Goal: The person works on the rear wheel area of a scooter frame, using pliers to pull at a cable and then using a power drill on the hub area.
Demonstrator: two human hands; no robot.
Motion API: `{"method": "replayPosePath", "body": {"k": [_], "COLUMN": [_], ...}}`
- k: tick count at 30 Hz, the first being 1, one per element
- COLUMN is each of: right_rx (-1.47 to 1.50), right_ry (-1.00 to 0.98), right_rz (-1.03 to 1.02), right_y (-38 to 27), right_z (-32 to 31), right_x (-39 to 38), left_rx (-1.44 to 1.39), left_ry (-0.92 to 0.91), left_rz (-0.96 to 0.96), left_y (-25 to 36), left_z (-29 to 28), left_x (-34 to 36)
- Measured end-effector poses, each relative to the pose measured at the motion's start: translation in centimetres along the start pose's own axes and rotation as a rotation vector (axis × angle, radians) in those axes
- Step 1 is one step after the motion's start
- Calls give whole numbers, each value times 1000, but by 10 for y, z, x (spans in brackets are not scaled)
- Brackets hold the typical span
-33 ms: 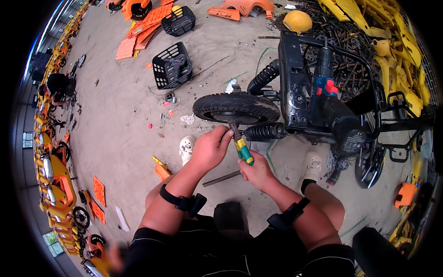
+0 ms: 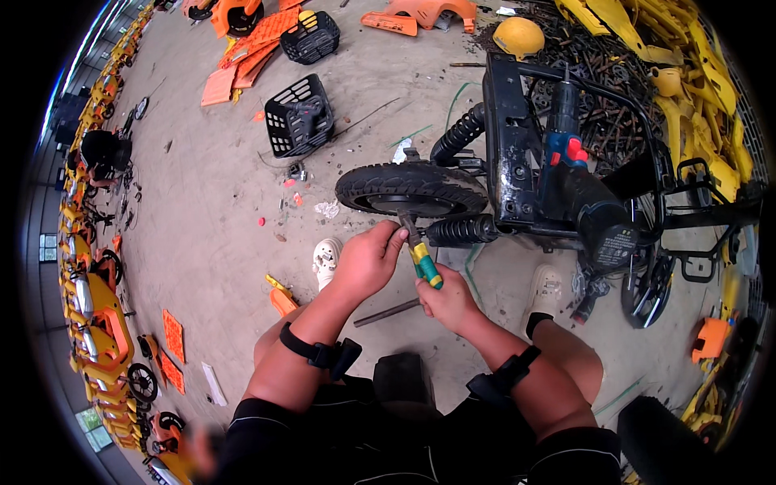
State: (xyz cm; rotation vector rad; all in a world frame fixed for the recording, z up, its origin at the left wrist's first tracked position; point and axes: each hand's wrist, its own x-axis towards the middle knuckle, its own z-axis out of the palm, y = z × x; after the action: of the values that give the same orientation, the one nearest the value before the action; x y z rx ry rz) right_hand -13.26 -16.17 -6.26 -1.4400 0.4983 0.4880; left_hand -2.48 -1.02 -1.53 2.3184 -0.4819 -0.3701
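Note:
My right hand [image 2: 447, 299] is closed around the lower end of pliers [image 2: 425, 263] with green and yellow handles. The metal jaws point away from me, up to the hub side of a black-tyred wheel [image 2: 411, 187]. Right beside the jaws, my left hand [image 2: 370, 260] is closed with thumb and fingers pinched; what they hold is hidden. The wheel belongs to a black vehicle frame [image 2: 512, 153] lying in front of me. A near shock absorber [image 2: 462, 230] and a far one [image 2: 458, 133] join wheel and frame. A cordless drill [image 2: 584, 182] rests on the frame.
A metal rod [image 2: 388, 313] lies on the floor below my hands. Black baskets [image 2: 279, 121] and orange panels [image 2: 218, 85] are farther off. Dark metal parts, a yellow helmet [image 2: 519, 37] and yellow panels [image 2: 711, 73] fill the far right. Scooters [image 2: 101, 315] line the left.

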Motion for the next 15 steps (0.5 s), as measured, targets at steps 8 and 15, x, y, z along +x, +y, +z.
{"method": "replayPosePath", "body": {"k": [8, 15], "right_rx": [-26, 167], "right_ry": [43, 43], "right_rz": [116, 59], "right_y": [1, 5], "right_z": [-19, -44], "right_x": [-14, -24], "left_rx": [-270, -807], "left_ry": [-8, -249], "left_rz": [-56, -200], "left_y": [-6, 12], "left_z": [16, 3], "left_x": [11, 25]}}
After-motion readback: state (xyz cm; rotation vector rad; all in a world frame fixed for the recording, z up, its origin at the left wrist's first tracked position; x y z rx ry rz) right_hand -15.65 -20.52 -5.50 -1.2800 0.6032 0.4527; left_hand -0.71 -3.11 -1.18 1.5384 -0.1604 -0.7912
